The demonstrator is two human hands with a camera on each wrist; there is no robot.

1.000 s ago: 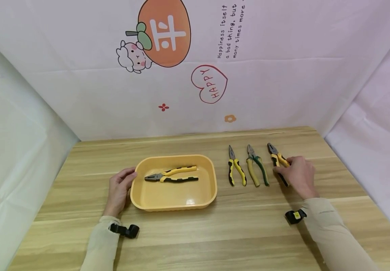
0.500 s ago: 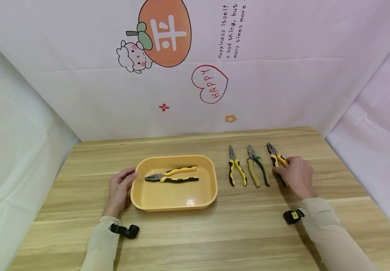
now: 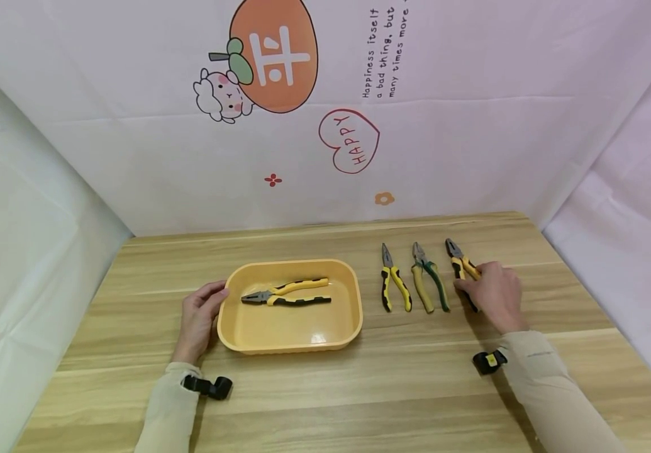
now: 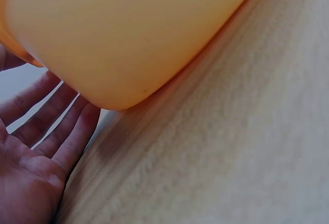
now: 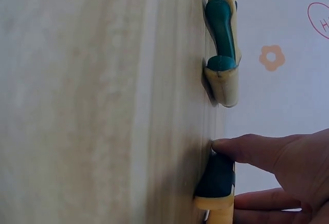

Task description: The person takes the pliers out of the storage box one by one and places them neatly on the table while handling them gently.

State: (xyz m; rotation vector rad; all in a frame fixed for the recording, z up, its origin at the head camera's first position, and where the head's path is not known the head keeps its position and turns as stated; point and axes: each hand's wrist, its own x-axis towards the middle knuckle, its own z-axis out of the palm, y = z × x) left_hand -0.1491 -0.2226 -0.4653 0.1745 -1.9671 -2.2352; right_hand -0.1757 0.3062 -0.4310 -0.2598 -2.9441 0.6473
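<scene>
The left hand [image 3: 196,321] rests at the left end of a yellow plastic tray [image 3: 288,345]. In the left wrist view its fingers [image 4: 66,126] reach fairly straight to the tray's outer wall [image 4: 118,39], the thumb near the rim. Inside the tray lies a pair of pliers [image 3: 280,296] with yellow-and-black handles. At the right, the right hand [image 3: 497,296] grips the handles of combination pliers [image 3: 456,253] lying on the table, jaws pointing away. The right wrist view shows its thumb [image 5: 247,148] on the black end of a handle [image 5: 216,178]; some fingers lie beyond the handles.
Left of the gripped pliers lie green-and-tan handled pliers [image 3: 429,283] and yellow-and-black long-nose pliers [image 3: 394,283], jaws away. The wooden table [image 3: 325,402] ends at a printed white cloth [image 3: 444,157] behind, with cloth at both sides.
The right hand has shifted slightly left on the pliers' handles, which have drawn a little closer together. The left hand and the tray stay in place.
</scene>
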